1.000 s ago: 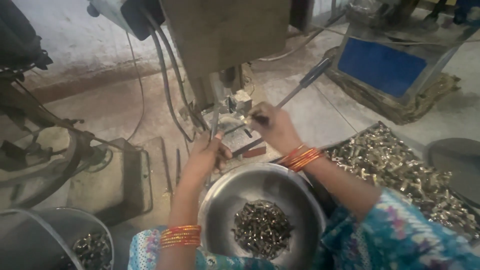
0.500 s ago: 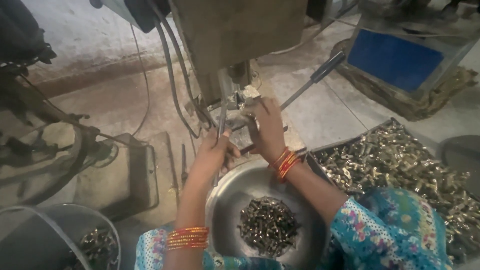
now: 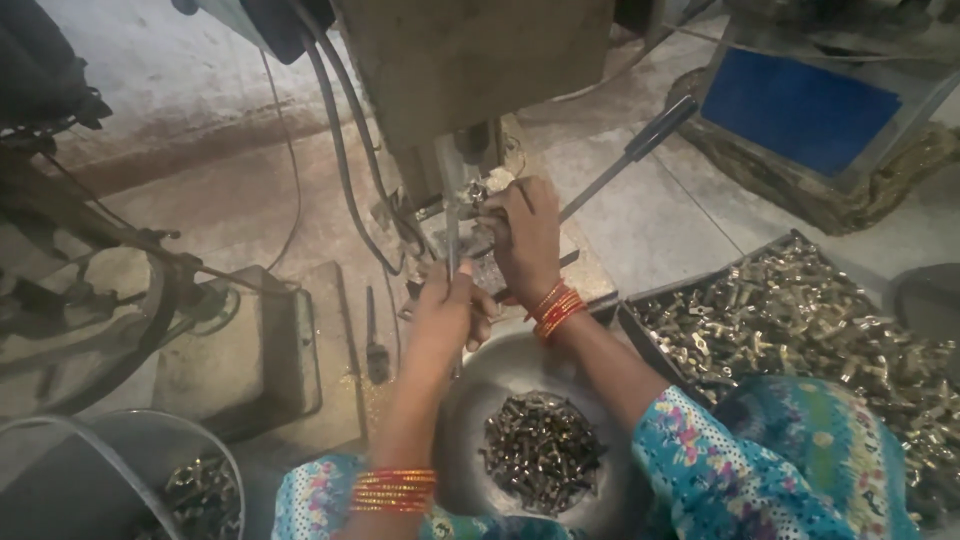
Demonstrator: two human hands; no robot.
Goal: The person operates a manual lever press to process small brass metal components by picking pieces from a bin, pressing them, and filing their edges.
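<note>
Left hand [image 3: 447, 310] closed around thin upright metal rod [image 3: 451, 235]; right hand [image 3: 522, 235] just above — fingers curled at tall grey machine head [image 3: 470, 150], grip unclear. Round steel bowl [image 3: 480, 400] of small dark parts [image 3: 542, 452] straight below.

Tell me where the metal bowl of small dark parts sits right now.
The metal bowl sits bottom centre of the head view, under the forearms, between the tray of brass parts and the grey bucket.

floor [image 3: 650, 215]: concrete | steel bowl [image 3: 470, 400] | parts tray [image 3: 800, 310] | bucket [image 3: 90, 480] | machine base [image 3: 590, 275]
</note>
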